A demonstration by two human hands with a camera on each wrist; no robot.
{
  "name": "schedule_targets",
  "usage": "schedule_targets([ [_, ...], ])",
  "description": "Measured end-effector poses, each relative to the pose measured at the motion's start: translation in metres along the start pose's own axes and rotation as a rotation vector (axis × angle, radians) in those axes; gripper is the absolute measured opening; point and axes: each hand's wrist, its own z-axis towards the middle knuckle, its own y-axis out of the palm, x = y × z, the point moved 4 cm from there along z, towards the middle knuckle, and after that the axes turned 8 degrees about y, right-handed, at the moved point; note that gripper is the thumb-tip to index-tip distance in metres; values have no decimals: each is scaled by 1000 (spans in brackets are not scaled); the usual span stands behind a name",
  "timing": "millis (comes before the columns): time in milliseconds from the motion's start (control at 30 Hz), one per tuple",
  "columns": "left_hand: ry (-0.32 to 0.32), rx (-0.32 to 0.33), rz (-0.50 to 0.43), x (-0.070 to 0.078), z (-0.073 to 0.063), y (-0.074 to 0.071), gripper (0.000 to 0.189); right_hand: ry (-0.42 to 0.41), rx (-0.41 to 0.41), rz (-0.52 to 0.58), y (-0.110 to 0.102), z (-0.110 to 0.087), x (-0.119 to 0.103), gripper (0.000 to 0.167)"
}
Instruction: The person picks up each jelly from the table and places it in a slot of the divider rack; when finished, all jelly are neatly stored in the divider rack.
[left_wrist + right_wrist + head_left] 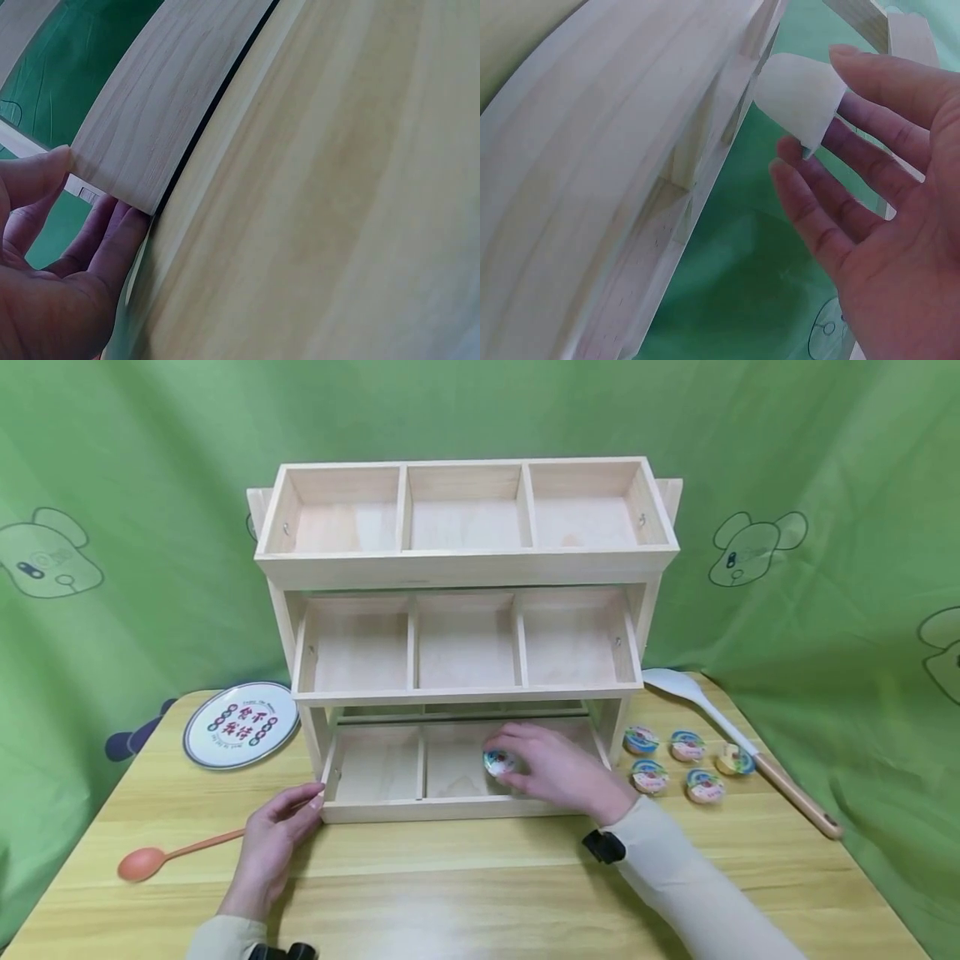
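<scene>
The shelf (pixel 467 696) is cut off in both wrist views. The right hand (pixel 558 768), fingers pinching, masks much of its lowest right compartment; the left hand (pixel 273 837) grips its bottom left corner, hiding the handle end of the spoon (pixel 152 861). The pinched cup (pixel 498 763), partly covered, is over the middle bottom compartment, its lid print illegible.

spoon handle (pixel 206 843) partly hidden behind left hand (pixel 274 839), print on 5 cups (pixel 649 777) too small to read, right sleeve (pixel 697 885) cropped
</scene>
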Motion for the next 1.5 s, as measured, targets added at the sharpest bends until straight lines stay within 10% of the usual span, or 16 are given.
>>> schedule_targets([
  [1500, -11, -15, -5, -1, 1, -2, 22, -147, -40, 73, 37, 67, -77, 38],
])
